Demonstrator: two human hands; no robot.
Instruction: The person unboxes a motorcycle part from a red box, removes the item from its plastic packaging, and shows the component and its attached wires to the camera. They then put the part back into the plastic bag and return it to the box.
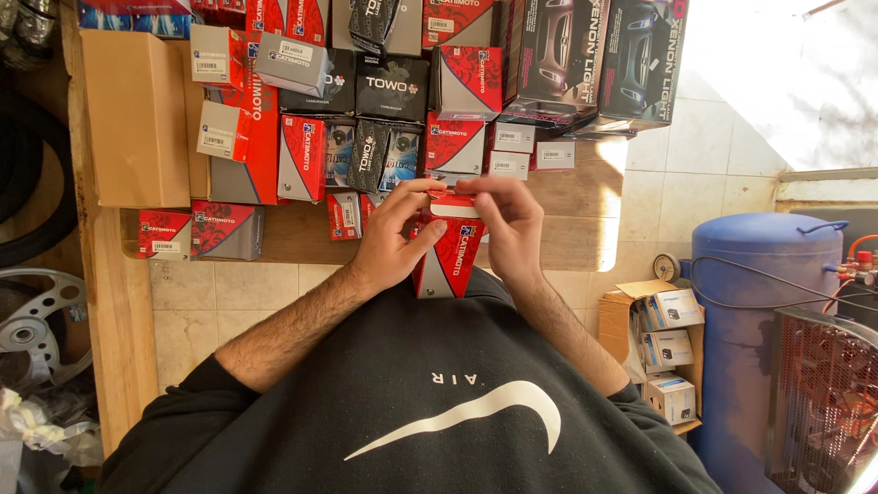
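Observation:
I hold a small red and grey cardboard box [450,256] upright against my chest, over the near edge of a wooden table [567,220]. My left hand [395,233] grips its left side, fingers curled over the top. My right hand [508,224] holds the right side, thumb and fingers at the box's open top flap. Both forearms come up from my black sweatshirt.
Several red, grey and black boxes [366,101] lie on the table, with a plain brown carton [137,119] at left and large dark boxes [594,59] at right. A blue tank [759,320], a carton of small white boxes [666,352] and a metal wheel [37,320] stand on the tiled floor.

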